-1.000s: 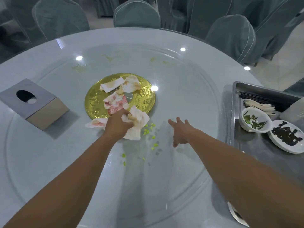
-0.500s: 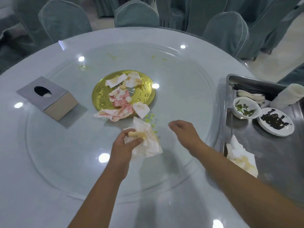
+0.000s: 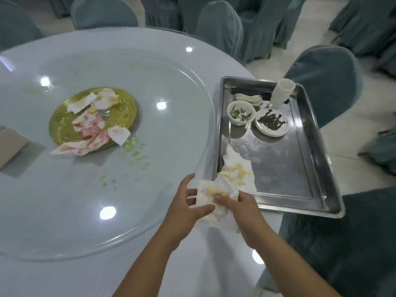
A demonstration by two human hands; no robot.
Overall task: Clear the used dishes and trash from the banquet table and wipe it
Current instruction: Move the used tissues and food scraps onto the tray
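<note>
- The left hand point(image 3: 184, 207) and the right hand point(image 3: 241, 207) meet over the near right edge of the round bench point(image 3: 192, 264), both on one crumpled napkin point(image 3: 209, 195) with yellow stains.
- The left hand's fingers are spread and nearly straight against the napkin's left side, thumb along its lower edge; the right hand curls over the napkin from the right and grips it.
- The napkin sits just beside the near left corner of the steel tray point(image 3: 310, 168), which lies at the bench's right edge.
- A second yellow-stained napkin point(image 3: 235, 168) lies inside the tray at its near left.
- At the tray's far end stand a small bowl point(image 3: 241, 113) with green scraps, a plate point(image 3: 271, 123) with dark scraps, a pile of spoons point(image 3: 248, 98) and a stack of cups point(image 3: 280, 93).
- On the glass turntable point(image 3: 150, 71), a gold plate point(image 3: 64, 123) holds red-stained napkins point(image 3: 90, 127); one hangs over its near rim.
- Green crumbs point(image 3: 130, 144) are scattered near the plate.
- A tissue box point(image 3: 10, 142) shows at the left edge.
</note>
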